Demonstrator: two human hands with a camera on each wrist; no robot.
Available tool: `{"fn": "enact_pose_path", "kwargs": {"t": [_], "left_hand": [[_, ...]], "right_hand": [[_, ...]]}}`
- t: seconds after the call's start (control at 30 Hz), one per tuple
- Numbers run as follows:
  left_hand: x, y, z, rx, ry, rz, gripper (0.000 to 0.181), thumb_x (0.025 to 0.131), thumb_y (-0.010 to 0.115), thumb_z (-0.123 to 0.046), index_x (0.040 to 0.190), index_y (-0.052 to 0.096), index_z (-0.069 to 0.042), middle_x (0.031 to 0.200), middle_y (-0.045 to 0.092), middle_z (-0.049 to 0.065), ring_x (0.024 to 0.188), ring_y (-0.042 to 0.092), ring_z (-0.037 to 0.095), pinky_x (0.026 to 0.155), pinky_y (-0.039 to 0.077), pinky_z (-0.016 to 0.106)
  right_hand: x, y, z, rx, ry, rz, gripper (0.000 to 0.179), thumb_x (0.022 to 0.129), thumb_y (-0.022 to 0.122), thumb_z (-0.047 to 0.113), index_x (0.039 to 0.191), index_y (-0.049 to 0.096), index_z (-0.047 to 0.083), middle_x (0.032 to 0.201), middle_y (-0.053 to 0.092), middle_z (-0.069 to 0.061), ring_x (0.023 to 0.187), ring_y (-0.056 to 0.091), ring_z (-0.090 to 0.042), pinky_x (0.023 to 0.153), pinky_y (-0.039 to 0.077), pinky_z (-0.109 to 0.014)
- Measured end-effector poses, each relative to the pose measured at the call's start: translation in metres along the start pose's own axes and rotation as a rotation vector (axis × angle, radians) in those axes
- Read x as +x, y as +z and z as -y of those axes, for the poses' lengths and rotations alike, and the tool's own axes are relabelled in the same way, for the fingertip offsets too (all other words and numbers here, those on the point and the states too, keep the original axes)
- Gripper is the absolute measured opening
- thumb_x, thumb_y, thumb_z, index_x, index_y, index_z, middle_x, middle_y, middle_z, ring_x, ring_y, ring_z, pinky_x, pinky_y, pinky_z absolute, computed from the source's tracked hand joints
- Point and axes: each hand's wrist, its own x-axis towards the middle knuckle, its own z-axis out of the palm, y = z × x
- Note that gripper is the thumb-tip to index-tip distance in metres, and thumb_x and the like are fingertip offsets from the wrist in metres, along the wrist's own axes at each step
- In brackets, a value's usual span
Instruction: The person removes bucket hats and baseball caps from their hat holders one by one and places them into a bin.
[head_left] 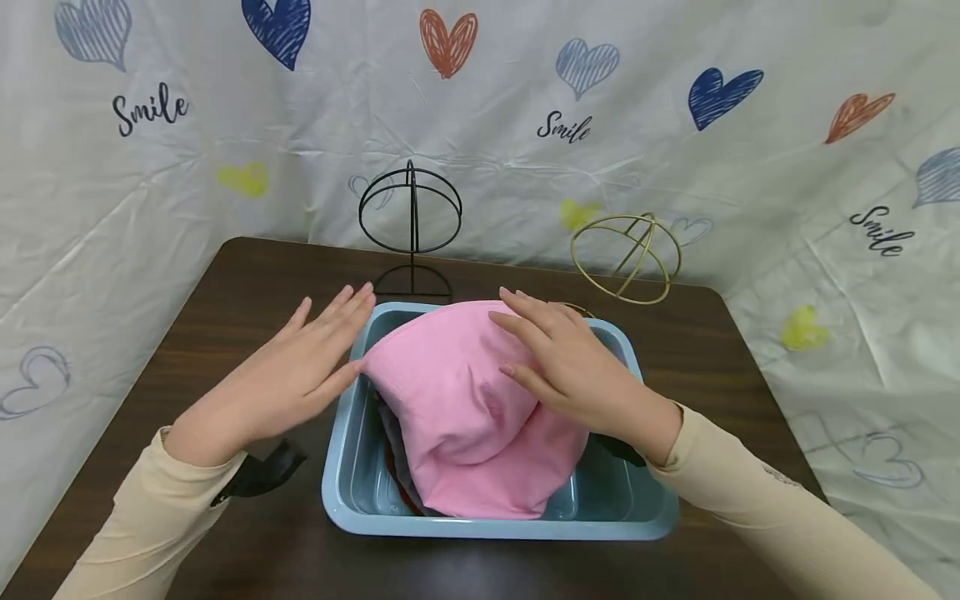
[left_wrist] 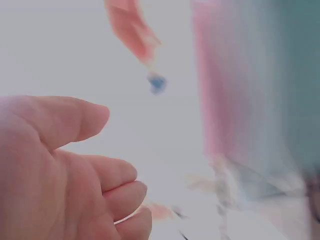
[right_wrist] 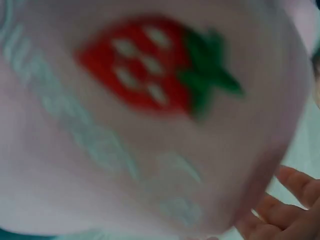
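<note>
A pink bucket hat (head_left: pixel 465 400) lies in a light blue plastic basin (head_left: pixel 341 492), partly covering dark grey fabric (head_left: pixel 395 442) there. In the right wrist view, the hat shows a red strawberry (right_wrist: pixel 145 65) with green leaves and pale lettering. Over the basin's left rim, my left hand (head_left: pixel 300 358) is spread with straight fingers, its thumb tip close to the hat's brim; contact is unclear. My right hand (head_left: pixel 570 367) extends over the hat's right side, fingers straight and apart. Neither hand grips anything. The left wrist view is blurred, with the left hand (left_wrist: pixel 75 170) loosely open.
Behind the basin, a black wire hat stand (head_left: pixel 412 225) stands upright on the brown table (head_left: pixel 285 275). A gold wire stand (head_left: pixel 630 258) is at the back right, its base partly hidden by the basin. A white cloth (head_left: pixel 495 133) printed with hearts hangs behind.
</note>
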Motion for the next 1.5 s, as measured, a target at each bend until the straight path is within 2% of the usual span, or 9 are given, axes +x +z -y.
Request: {"fn": "enact_pose_path", "kwargs": {"t": [0.07,0.17,0.3,0.57,0.83,1.03,1.2,1.4,1.5], "left_hand": [[0.01,-0.008,-0.019,0.032,0.079,0.0,0.066,0.1,0.042,-0.033,0.15,0.014,-0.001,0.157,0.009,0.01,0.144,0.008,0.028,0.111,0.007,0.055],[0.03,-0.007,-0.05,0.091,0.173,0.08,0.069,0.099,0.04,-0.04,0.15,0.014,-0.001,0.157,0.009,0.01,0.144,0.006,0.027,0.111,0.009,0.055],[0.051,0.014,-0.071,0.165,0.162,0.199,0.074,0.098,0.039,-0.048,0.15,0.015,-0.003,0.157,0.01,0.012,0.144,0.003,0.03,0.111,0.008,0.055],[0.068,0.05,-0.068,0.248,0.097,0.289,0.076,0.095,0.046,-0.048,0.151,0.016,-0.005,0.157,0.009,0.014,0.144,0.006,0.03,0.11,0.008,0.059],[0.074,0.07,-0.072,0.48,0.053,0.535,0.079,0.094,0.041,-0.055,0.151,0.016,-0.007,0.157,0.013,0.007,0.144,0.011,0.021,0.113,0.012,0.05],[0.086,0.094,-0.066,0.453,0.026,0.588,0.085,0.088,0.047,-0.059,0.152,0.018,-0.009,0.157,0.015,0.003,0.143,0.012,0.019,0.112,0.009,0.051],[0.096,0.114,-0.058,0.436,0.001,0.708,0.089,0.087,0.044,-0.064,0.153,0.013,-0.012,0.158,0.011,-0.001,0.143,0.01,0.014,0.112,0.008,0.052],[0.107,0.103,-0.066,0.267,-0.083,0.883,0.085,0.089,0.046,-0.06,0.153,0.013,-0.015,0.158,0.009,-0.005,0.143,0.01,0.011,0.113,0.007,0.05],[0.111,0.098,-0.069,0.241,-0.101,0.948,0.083,0.089,0.048,-0.055,0.153,0.014,-0.016,0.158,0.008,-0.006,0.143,0.009,0.01,0.114,0.009,0.044]], "right_hand": [[-0.001,0.008,-0.002,-0.034,0.038,0.072,0.059,0.092,0.06,0.028,0.14,0.04,0.001,0.152,0.026,-0.018,0.14,0.023,-0.033,0.108,0.02,-0.052],[-0.004,0.017,-0.001,-0.069,0.103,0.15,0.068,0.093,0.056,0.038,0.146,0.032,0.002,0.154,0.018,-0.018,0.142,0.013,-0.034,0.11,0.013,-0.055],[-0.009,0.028,0.002,-0.095,0.166,0.22,0.071,0.093,0.052,0.044,0.147,0.029,0.003,0.155,0.013,-0.018,0.142,0.007,-0.037,0.108,0.011,-0.06],[-0.018,0.049,0.005,-0.148,0.211,0.312,0.078,0.091,0.053,0.047,0.148,0.025,0.002,0.155,0.01,-0.02,0.141,0.003,-0.042,0.108,0.007,-0.063],[-0.019,0.069,0.004,-0.145,0.227,0.474,0.088,0.089,0.053,0.053,0.149,0.017,-0.001,0.156,0.006,-0.021,0.141,-0.001,-0.042,0.106,0.006,-0.065],[-0.014,0.08,0.003,-0.156,0.283,0.57,0.093,0.087,0.056,0.054,0.15,0.013,0.001,0.157,0.001,-0.018,0.141,-0.004,-0.04,0.105,0.004,-0.068],[-0.011,0.091,-0.002,-0.116,0.348,0.688,0.092,0.088,0.054,0.054,0.15,0.012,0.001,0.157,0.001,-0.018,0.142,-0.005,-0.038,0.106,0.001,-0.065],[-0.008,0.097,-0.008,-0.035,0.448,0.828,0.086,0.089,0.053,0.05,0.149,0.018,0.0,0.157,0.007,-0.016,0.143,0.001,-0.035,0.107,0.004,-0.064],[-0.006,0.101,-0.011,-0.002,0.466,0.883,0.085,0.089,0.053,0.05,0.149,0.02,0.0,0.156,0.008,-0.016,0.143,0.003,-0.035,0.107,0.005,-0.063]]}}
